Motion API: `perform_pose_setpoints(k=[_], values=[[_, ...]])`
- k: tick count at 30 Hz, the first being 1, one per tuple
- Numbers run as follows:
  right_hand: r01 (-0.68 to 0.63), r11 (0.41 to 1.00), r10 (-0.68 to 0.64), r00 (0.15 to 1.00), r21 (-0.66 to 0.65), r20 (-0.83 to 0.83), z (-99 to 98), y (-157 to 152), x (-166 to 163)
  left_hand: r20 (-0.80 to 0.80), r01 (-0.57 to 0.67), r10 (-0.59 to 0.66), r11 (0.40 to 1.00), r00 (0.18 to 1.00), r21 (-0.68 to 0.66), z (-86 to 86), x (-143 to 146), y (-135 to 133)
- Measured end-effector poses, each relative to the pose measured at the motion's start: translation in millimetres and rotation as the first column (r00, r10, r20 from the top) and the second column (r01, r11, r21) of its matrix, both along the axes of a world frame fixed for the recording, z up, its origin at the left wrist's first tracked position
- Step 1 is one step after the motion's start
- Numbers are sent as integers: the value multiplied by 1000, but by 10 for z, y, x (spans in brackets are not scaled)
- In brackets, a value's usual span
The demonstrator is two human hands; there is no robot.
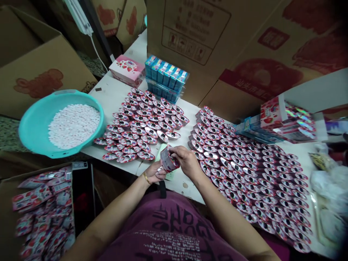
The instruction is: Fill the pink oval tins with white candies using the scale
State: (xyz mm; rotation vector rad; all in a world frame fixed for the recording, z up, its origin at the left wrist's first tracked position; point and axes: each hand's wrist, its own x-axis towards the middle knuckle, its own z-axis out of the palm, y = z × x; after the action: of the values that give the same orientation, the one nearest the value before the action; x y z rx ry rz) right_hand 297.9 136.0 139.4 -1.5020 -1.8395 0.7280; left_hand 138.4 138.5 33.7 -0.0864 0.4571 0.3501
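My left hand (155, 172), with a gold bracelet at the wrist, grips a small oval-topped candy box (166, 161) from below. The box is tilted and has a pink and red print with pale lettering on its side. Over the top end of this box, the fingers of my right hand (186, 159) are pinched together; whether they hold anything else is hidden. Rows of similar upright candy boxes (141, 125) with dark holes in their tops stand just beyond my hands. A larger block of the same boxes (244, 174) spreads out to the right.
Left of the table, a turquoise basin (28, 125) holds small white candies (74, 125). Below it, a carton holds strawberry-printed packs (45, 217). Blue packs in clear wrap (166, 78) and a pink box (127, 69) stand behind. Big cartons (190, 47) wall the back.
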Motion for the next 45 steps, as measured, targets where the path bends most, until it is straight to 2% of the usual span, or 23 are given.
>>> perform_pose_setpoints(k=[2, 6, 9, 11, 13, 15, 18, 20, 22, 27, 31, 35, 41, 43, 45], values=[[-33, 999, 35, 998, -28, 58, 40, 13, 2, 22, -6, 6, 1000, 1000, -16, -33, 15, 14], [-89, 991, 113, 955, -98, 275, 72, -9, 21, 67, 10, -10, 1000, 998, -5, -69, 43, 45], [-110, 990, 129, 958, -86, 256, 109, -43, 13, 89, 11, -14, 999, 996, 33, -71, 18, 53], [-69, 997, 77, 975, -46, 210, 139, -98, -35, 84, 7, -14, 997, 996, 78, -70, -51, 37], [42, 999, -36, 976, -23, 214, 149, -198, -132, 65, 21, -30, 990, 997, 137, -75, -167, -8], [101, 992, -82, 970, -70, 230, 119, -337, -271, 30, 36, -42, 982, 999, 185, -89, -317, -86], [17, 977, 22, 984, -213, 179, -9, -540, -460, -50, 35, -27, 983, 998, 183, -125, -561, -251], [-19, 969, 65, 981, -245, 181, -133, -610, -503, -126, 18, -1, 990, 992, 137, -151, -717, -363], [-17, 971, 79, 964, -239, 254, -276, -602, -462, -201, -4, 25, 995, 979, 101, -170, -858, -450], [43, 974, 65, 889, -224, 453, -614, -395, -218, -312, 5, 35, 992, 949, 129, -149, -1090, -508], [18, 985, 51, 921, -174, 386, -764, -248, -46, -310, -34, 80, 988, 947, 152, -66, -1149, -485], [161, 978, -111, 941, -132, 320, -916, 32, 151, -287, -141, 162, 986, 944, 93, 57, -1156, -505], [-15, 968, 118, 908, -249, 402, -1253, 446, 252, -311, -288, 274, 958, 910, 1, 257, -1192, -577], [-3, 965, 111, 912, -263, 395, -1299, 448, 272, -324, -305, 285, 952, 902, -12, 303, -1219, -602], [40, 970, 49, 933, -241, 355, -1279, 390, 322, -333, -324, 297, 945, 895, -30, 335, -1242, -623]])
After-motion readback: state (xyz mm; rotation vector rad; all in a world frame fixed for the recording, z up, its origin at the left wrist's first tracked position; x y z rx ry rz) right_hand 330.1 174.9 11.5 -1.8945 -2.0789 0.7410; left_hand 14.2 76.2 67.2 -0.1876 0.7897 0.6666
